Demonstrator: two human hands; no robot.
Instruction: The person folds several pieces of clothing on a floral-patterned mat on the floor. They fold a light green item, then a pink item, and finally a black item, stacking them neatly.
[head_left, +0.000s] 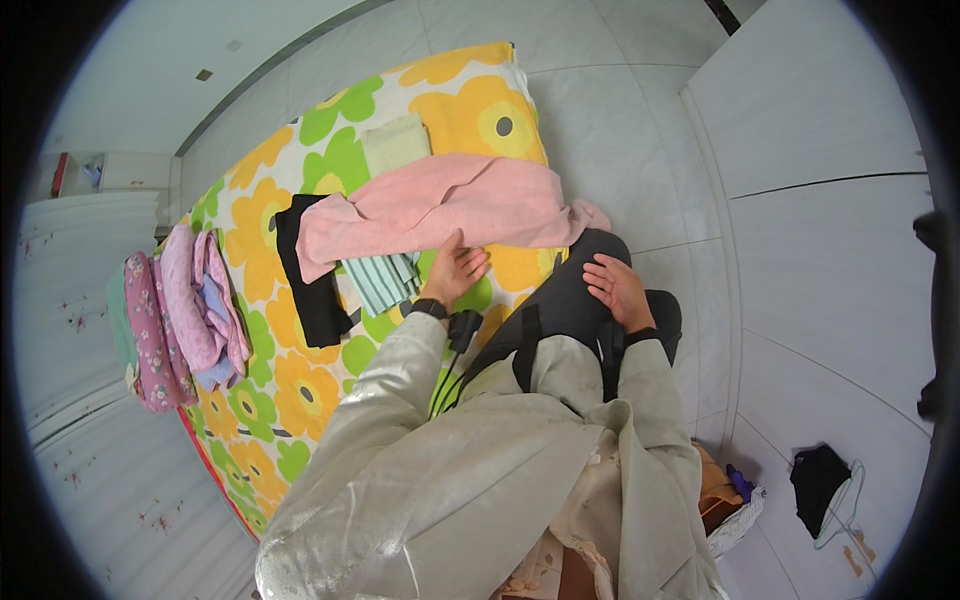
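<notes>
A pink garment (450, 199) lies stretched lengthwise across a bed with a flowered cover (300, 382). My left hand (457, 268) is open, palm up, at the near edge of the pink cloth; whether it touches cannot be told. Above my thigh, near the garment's right end, my right hand (616, 289) is open with nothing in it. Partly under the pink cloth are a folded black garment (309, 300), a green-and-white striped cloth (381, 285) and a folded pale green cloth (394, 144).
Folded pink and purple textiles (196, 307) and a rolled flowered textile (154, 337) sit at the bed's left end. White curtains (82, 300) hang beyond. A black item and hanger (838, 499) are against the wall at right. A bag (731, 517) stands beside me.
</notes>
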